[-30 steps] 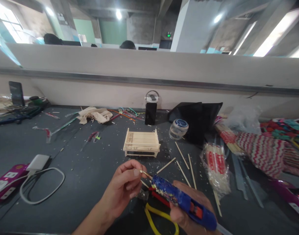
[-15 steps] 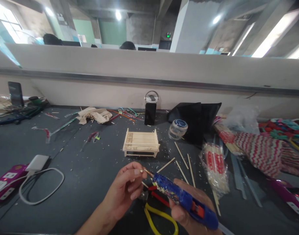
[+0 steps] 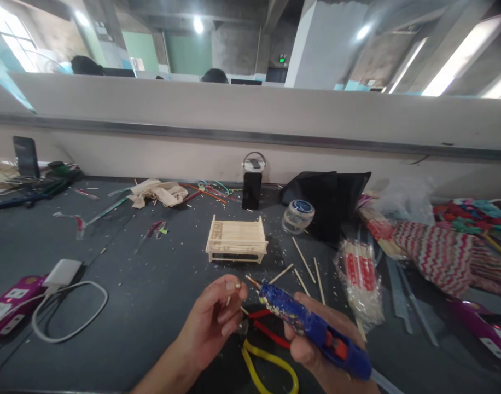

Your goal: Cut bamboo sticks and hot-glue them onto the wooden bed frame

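Note:
My right hand [image 3: 316, 345] is wrapped round a blue glue gun [image 3: 308, 323] with a red trigger, its metal tip pointing up and left. Just left of that tip, my left hand [image 3: 213, 317] pinches a small pale wooden stick [image 3: 238, 285] between thumb and forefinger; most of the stick is hidden by the fingers. Beyond both hands stands a small frame of light wooden sticks [image 3: 236, 238]. Under and between the hands lie pliers [image 3: 271, 368] with red and yellow handles, their head partly covered.
Loose sticks [image 3: 304, 260], a bag of glue sticks [image 3: 360, 279] and a clear jar [image 3: 298, 216] lie right. A phone [image 3: 251, 190] stands behind the frame. Left are a cloth [image 3: 157, 193] and a purple power strip [image 3: 18, 301] with a white charger [image 3: 63, 273].
The glue gun in my right hand has shifted slightly right, leaving a small gap between its tip and my left fingers. My left hand has barely moved.

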`<state>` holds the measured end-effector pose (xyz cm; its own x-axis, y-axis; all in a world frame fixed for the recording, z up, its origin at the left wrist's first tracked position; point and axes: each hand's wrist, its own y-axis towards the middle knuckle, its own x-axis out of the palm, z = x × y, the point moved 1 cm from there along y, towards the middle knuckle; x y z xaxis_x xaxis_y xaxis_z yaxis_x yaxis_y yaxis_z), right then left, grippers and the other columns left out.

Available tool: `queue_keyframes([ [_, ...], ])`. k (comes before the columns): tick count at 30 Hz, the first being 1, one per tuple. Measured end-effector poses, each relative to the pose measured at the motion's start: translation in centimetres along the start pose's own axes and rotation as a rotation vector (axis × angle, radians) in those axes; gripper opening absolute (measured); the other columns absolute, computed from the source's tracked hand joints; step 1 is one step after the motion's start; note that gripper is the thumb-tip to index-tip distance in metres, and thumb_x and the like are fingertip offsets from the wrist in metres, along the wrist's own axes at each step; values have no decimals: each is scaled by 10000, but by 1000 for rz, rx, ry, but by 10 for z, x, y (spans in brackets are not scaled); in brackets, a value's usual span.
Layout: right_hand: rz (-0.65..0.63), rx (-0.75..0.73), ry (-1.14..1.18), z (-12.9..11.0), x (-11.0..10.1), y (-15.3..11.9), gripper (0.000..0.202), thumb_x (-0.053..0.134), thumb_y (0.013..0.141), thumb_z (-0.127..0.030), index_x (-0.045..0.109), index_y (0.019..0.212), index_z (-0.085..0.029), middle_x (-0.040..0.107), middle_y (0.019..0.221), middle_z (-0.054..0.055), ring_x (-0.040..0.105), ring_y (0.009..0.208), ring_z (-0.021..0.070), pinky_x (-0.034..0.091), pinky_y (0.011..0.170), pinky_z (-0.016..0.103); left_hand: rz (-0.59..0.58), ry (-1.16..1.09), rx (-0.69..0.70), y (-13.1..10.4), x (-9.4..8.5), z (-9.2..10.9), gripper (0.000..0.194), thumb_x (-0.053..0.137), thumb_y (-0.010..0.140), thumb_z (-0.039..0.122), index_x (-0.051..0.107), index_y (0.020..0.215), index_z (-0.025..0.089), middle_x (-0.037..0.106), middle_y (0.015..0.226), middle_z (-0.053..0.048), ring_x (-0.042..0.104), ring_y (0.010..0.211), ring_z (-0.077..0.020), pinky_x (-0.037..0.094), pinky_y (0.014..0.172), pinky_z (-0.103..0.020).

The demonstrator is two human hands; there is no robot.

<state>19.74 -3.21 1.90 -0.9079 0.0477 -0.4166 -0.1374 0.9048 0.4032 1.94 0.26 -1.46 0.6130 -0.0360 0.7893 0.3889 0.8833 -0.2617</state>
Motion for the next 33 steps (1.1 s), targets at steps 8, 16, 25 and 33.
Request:
queue_keyframes([
  [8, 7, -89, -46, -8, -8, 11, 500, 504, 796, -677, 580, 647, -206, 542, 569, -23, 494, 477, 110, 381, 467, 249, -2, 9, 4, 2, -4, -7, 103, 600, 788, 160, 554, 701, 131, 502, 619, 37, 185, 403, -22, 209, 347, -146],
  [16, 15, -113, -53, -18, -14, 18, 449, 528, 804, -647, 575, 675, -219, 574, 586, -16, 520, 487, 122, 408, 481, 252, 3, 68, 42, 8, -9, -6, 120, 605, 790, 152, 549, 685, 136, 485, 600, 46, 159, 412, -28, 200, 358, -154],
  [25, 35, -163, -96, -25, -18, 22, 438, 509, 791, -670, 550, 666, -252, 562, 555, -14, 543, 487, 149, 427, 468, 274, 5, 71, 78, 19, -11, -5, 63, 615, 775, 155, 576, 731, 133, 530, 654, 37, 167, 411, -24, 190, 355, -158],
  [33, 95, -414, -293, -9, -33, 19, 223, 582, 853, -465, 520, 948, -272, 634, 742, 20, 613, 627, 192, 499, 584, 317, 127, 317, 288, 17, -11, 25, 98, 688, 743, 204, 617, 762, 138, 593, 702, 25, 223, 404, 3, 211, 383, -141],
])
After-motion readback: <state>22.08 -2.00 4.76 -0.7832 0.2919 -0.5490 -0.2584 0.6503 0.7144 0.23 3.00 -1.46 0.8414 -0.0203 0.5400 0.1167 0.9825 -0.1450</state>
